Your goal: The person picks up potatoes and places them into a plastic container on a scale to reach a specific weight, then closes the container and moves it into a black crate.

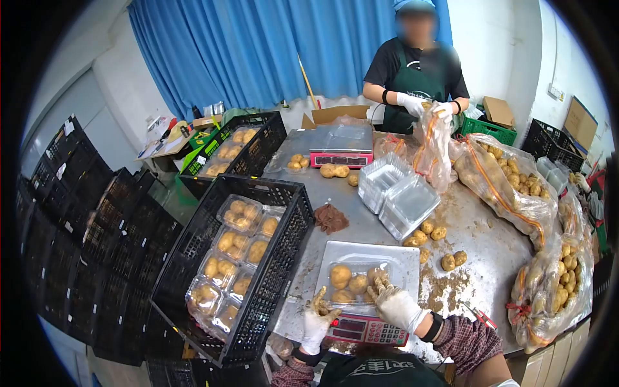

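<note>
A clear plastic tray (354,298) holding several potatoes (340,276) rests on the metal pan (400,258) of a digital scale with a red front panel (367,330). My left hand (317,322), in a soiled white glove, is at the tray's near left corner with its fingers apart and nothing in them. On the right, my gloved right hand (396,306) reaches over the tray's edge, fingers stretched out against the potatoes at that end. Its fingertips partly cover those potatoes, so the exact contact is hard to see.
Left of the scale stands a black crate (258,303) of packed potato trays. Empty clear containers (396,193), loose potatoes (448,261) and a brown cloth (330,219) lie beyond. Potato bags (554,284) line the right. Opposite, a co-worker (419,77) handles a plastic bag (433,148).
</note>
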Motion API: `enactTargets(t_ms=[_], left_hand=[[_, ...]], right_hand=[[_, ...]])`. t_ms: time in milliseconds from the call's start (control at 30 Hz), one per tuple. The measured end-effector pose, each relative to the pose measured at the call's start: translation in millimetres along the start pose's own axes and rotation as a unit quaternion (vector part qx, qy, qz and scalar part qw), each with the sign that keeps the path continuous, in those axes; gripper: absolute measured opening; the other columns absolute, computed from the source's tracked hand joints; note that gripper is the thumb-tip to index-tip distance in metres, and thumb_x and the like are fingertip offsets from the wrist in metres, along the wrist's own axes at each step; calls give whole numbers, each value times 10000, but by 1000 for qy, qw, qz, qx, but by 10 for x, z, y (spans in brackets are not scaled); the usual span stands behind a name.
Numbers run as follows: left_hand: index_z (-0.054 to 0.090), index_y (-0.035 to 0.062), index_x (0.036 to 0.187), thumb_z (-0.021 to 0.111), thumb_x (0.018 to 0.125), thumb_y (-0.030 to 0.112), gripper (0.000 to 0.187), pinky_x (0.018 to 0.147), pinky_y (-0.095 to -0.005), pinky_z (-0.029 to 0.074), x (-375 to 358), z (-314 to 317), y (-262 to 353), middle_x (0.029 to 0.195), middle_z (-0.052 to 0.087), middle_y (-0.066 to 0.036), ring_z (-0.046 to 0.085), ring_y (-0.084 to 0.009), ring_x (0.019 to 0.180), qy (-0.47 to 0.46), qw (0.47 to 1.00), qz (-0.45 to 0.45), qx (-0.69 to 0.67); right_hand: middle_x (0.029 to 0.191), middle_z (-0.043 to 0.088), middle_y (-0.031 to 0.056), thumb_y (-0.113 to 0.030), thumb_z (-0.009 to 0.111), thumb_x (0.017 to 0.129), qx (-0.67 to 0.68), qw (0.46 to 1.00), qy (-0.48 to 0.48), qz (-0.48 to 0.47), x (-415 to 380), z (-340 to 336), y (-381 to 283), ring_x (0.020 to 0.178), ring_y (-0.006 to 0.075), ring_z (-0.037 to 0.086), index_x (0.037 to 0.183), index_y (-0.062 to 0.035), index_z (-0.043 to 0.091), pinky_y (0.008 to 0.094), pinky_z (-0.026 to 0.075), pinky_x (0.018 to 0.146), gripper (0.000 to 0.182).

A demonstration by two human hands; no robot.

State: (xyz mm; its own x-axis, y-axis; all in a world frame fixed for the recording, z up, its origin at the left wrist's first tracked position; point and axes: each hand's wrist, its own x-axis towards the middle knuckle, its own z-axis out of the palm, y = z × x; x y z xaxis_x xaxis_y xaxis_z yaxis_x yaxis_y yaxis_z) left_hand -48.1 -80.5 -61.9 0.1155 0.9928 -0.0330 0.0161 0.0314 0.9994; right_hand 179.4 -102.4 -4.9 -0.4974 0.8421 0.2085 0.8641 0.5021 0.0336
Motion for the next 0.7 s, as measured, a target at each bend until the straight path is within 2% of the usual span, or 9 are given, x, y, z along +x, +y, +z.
enactTargets(t_ms=[100, 167, 267, 333, 400, 467, 600, 633, 700], left_hand=[[455, 8, 1322, 731, 706, -75, 680, 552, -172, 415, 4, 0, -121, 772, 498, 35, 437, -34, 627, 13, 1000, -9, 22], [472, 7, 1306, 728, 706, -80, 658, 557, -171, 413, -25, 47, -108, 774, 505, 35, 439, -36, 635, 35, 999, 4, 24], [505, 11, 1274, 723, 700, -91, 623, 571, -169, 410, -58, 133, -141, 775, 516, 42, 443, -39, 650, 79, 997, 10, -18], [520, 16, 1258, 721, 694, -97, 609, 581, -167, 409, -58, 168, -174, 773, 520, 47, 446, -39, 658, 99, 993, 3, -65], [506, 9, 1252, 667, 730, -127, 563, 628, -196, 482, -46, 187, -186, 756, 516, 32, 497, -56, 659, 104, 987, -17, -120], [521, 20, 1243, 681, 701, -132, 585, 602, -183, 445, -34, 208, -188, 745, 498, 47, 462, -49, 643, 111, 983, -23, -142], [526, 41, 1240, 671, 669, -158, 622, 567, -176, 413, -45, 211, -187, 716, 469, 61, 424, -43, 611, 118, 979, -33, -164], [526, 41, 1240, 671, 669, -158, 622, 567, -176, 413, -48, 211, -162, 716, 469, 61, 424, -43, 611, 116, 979, -33, -162], [507, 37, 1254, 570, 702, -186, 598, 567, -181, 440, -33, 219, -94, 708, 466, 49, 471, -49, 622, 94, 987, -34, -128]], right_hand=[[1144, 537, 365, -125, 517, 753, -36, 999, -6, -24, 57, -47, 12, 936, 364, 643, 1164, 70, 561, 363, 536, 705, 458], [1163, 513, 388, -123, 513, 756, 39, 996, -74, 3, 82, -73, 8, 938, 371, 642, 1156, 80, 564, 370, 535, 718, 451], [1160, 522, 379, -119, 500, 765, 18, 1000, -6, -3, 68, -9, -13, 898, 365, 652, 1150, 78, 570, 370, 532, 693, 438], [1171, 524, 358, -146, 533, 750, 7, 999, -42, 15, 58, -14, -64, 932, 352, 644, 1161, 70, 564, 367, 530, 707, 466], [1183, 527, 337, -174, 565, 734, -5, 997, -77, 33, 39, 8, -106, 966, 338, 637, 1172, 62, 559, 364, 529, 722, 497], [1123, 569, 326, -154, 526, 769, -123, 992, -15, 2, 22, 73, -136, 935, 341, 647, 1163, 66, 563, 381, 534, 677, 453], [1067, 596, 322, -126, 495, 786, -187, 982, -33, -11, 62, 173, -186, 909, 338, 654, 1147, 79, 562, 392, 534, 636, 420], [1029, 609, 314, -126, 493, 787, -236, 970, -19, -54, 93, 189, -128, 874, 323, 661, 1103, 80, 572, 383, 534, 612, 385], [991, 622, 307, -126, 492, 788, -286, 954, -2, -94, 168, 124, 18, 839, 308, 668, 1059, 82, 583, 374, 533, 588, 353]])
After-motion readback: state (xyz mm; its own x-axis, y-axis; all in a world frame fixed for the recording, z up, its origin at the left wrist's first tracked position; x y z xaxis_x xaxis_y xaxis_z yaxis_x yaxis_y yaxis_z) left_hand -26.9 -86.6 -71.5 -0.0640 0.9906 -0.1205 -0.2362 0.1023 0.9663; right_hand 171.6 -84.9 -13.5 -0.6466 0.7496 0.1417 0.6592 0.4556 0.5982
